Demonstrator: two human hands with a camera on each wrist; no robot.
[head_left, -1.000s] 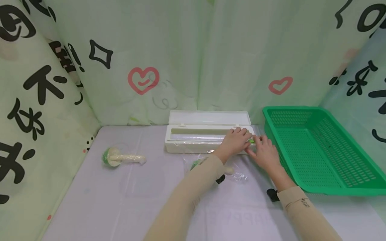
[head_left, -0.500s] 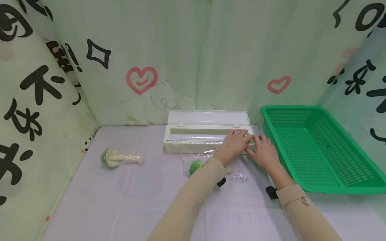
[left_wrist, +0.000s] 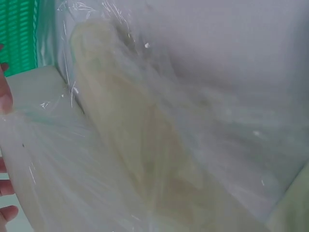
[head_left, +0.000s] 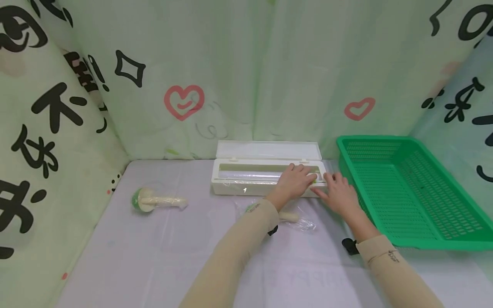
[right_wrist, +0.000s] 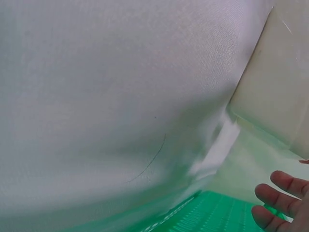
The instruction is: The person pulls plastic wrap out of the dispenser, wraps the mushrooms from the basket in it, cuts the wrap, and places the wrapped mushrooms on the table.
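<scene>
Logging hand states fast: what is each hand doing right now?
Left hand: open, fingers resting on the cling film dispenser.
Right hand: touches the dispenser's right end; grip cannot be told.

White dispenser box (head_left: 265, 171) holding a clear film roll (head_left: 250, 174), small green slider (head_left: 316, 181). Basket (head_left: 408, 188): bright green mesh. Table cover (head_left: 154, 256): pale lilac. Curtain (head_left: 246, 72): pale green with black characters and pink hearts. Wrapped toy (head_left: 154, 200): cream stem, green cap. Sleeves (head_left: 239, 252): beige.

Table (head_left: 154, 256) bears dispenser box (head_left: 246, 186), green basket (head_left: 408, 192), wrapped toys (head_left: 155, 200)
</scene>
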